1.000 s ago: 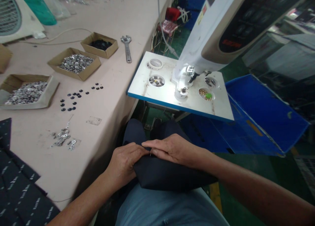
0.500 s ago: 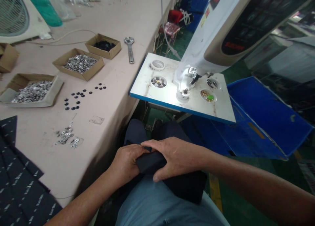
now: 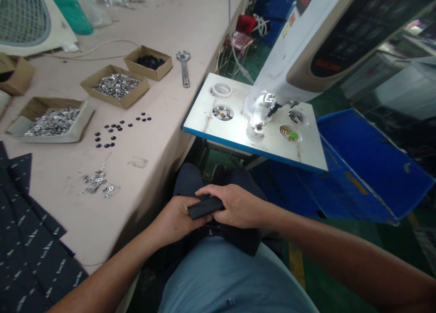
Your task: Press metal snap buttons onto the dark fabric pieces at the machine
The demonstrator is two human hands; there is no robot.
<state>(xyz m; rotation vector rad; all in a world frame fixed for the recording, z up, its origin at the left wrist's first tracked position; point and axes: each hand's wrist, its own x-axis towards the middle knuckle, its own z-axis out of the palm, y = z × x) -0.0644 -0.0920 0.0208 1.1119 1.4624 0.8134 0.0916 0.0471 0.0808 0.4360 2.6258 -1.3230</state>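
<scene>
A folded piece of black fabric [image 3: 205, 208] lies across my lap, held between both hands. My left hand [image 3: 177, 217] is closed on its left end. The fingers of my right hand [image 3: 235, 206] wrap the other end, with the thumb side hidden in part by the cloth. More of the dark cloth hangs below my right hand over my lap. Beyond my knees stands a snap press machine [image 3: 272, 95] on a white board with a blue edge. Round wells in that board hold small metal parts and a roll of tape [image 3: 221, 91].
Left on the table [image 3: 143, 204] are cardboard boxes of metal snap parts [image 3: 117, 86], scattered black caps [image 3: 112, 131], loose metal rings [image 3: 97, 181], an adjustable wrench [image 3: 184, 70] and dark printed fabric [image 3: 34, 245]. A blue bin [image 3: 368, 163] stands at the right.
Both hands have drawn the fabric slightly up. Its upper edge is now folded into a narrower strip, and the fingers of my right hand have curled in. The view has shifted a little.
</scene>
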